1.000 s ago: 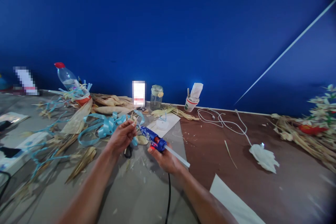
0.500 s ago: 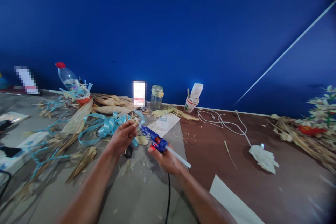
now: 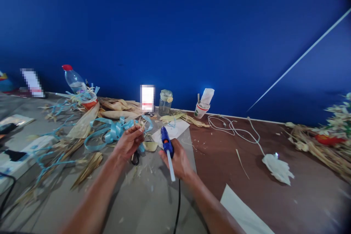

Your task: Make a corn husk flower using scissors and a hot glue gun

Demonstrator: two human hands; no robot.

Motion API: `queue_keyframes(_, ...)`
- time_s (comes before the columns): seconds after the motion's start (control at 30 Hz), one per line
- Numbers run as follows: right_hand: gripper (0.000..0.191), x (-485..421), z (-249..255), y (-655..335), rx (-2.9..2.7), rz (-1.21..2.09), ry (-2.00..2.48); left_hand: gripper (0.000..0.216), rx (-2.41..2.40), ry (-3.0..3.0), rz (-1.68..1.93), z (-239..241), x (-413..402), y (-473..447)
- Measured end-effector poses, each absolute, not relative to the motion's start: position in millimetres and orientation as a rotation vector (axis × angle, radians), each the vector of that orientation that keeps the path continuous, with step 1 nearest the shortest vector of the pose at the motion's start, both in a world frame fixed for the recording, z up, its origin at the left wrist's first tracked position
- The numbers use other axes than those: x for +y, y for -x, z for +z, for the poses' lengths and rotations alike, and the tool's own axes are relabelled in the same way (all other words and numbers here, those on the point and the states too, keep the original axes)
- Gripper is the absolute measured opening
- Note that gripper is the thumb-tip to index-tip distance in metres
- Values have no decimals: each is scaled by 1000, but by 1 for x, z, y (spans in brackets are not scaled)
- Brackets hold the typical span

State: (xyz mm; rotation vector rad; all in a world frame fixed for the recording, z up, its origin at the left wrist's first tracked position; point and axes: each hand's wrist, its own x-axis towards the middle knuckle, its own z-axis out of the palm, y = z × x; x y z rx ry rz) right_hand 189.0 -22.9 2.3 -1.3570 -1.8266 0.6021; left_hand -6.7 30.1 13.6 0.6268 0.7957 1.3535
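My right hand (image 3: 177, 161) is wrapped round a blue hot glue gun (image 3: 166, 143) with a white glue stick (image 3: 171, 167) sticking out of its back toward me. Its nozzle points away from me over a white sheet of paper (image 3: 172, 132). Its black cord (image 3: 177, 204) runs down between my arms. My left hand (image 3: 128, 142) is closed in a pinch on a small bundle of dried straw pieces (image 3: 140, 123), just left of the glue gun. Light blue ribbon loops (image 3: 109, 131) lie beside that hand. Black scissors (image 3: 134, 158) lie under it.
Dried husks and blue ribbon (image 3: 68, 142) litter the grey table on the left. A plastic bottle (image 3: 73, 79), a glass jar (image 3: 165, 101) and a paper cup (image 3: 202, 108) stand by the blue wall. A white cable (image 3: 236, 128), a white leaf shape (image 3: 277, 168) and a straw flower heap (image 3: 326, 139) lie right.
My right hand has turned the glue gun away from my left hand, so its nozzle now points away from me over the paper. My left hand has kept its place.
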Motion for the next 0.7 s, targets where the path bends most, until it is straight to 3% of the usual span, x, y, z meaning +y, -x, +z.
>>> queue_keyframes(0.1, 24, -20, -2, -191, -2007, 319, 1530, 27, 792, -624, 1353, 13, 30, 6)
queue_keyframes(0.23, 26, -18, -8, -192, -2237, 191, 1665, 25, 772, -655, 1354, 11, 30, 6)
queue_keyframes(0.43, 38, -15, -11, -193, -2348, 242, 1749, 27, 794, -668, 1341, 12, 30, 4)
queue_keyframes(0.7, 28, -10, -1, -201, -2171, 363, 1718, 27, 792, -679, 1297, 13, 28, 2)
